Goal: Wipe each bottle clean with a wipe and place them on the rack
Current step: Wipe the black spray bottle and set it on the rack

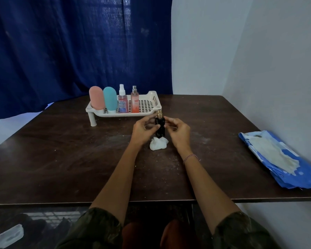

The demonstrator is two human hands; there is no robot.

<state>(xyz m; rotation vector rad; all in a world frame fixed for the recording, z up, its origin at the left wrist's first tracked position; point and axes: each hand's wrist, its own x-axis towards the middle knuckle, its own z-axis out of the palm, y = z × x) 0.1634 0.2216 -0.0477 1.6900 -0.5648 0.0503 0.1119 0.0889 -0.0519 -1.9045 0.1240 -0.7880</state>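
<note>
Pinching the black bottle (160, 129) upright between them, the left hand (144, 131) and right hand (178, 131) each curl fingertips onto its sides, just beyond the crumpled wipe (158, 144) on the table (61, 159). It looks like glass: small, dense, rigid, smooth, likely slick when damp and breakable if dropped. Better held around the square body than by the gold sprayer (159, 114). The rack (155, 97), far left, has room right of four bottles (122, 103)

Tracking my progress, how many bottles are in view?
5. Four stand in the cream plastic rack: rounded pink bottle, rounded teal bottle, clear spray bottle, peach spray bottle. The black gold-capped bottle is held between the left hand and right hand. None seem hidden.
</note>
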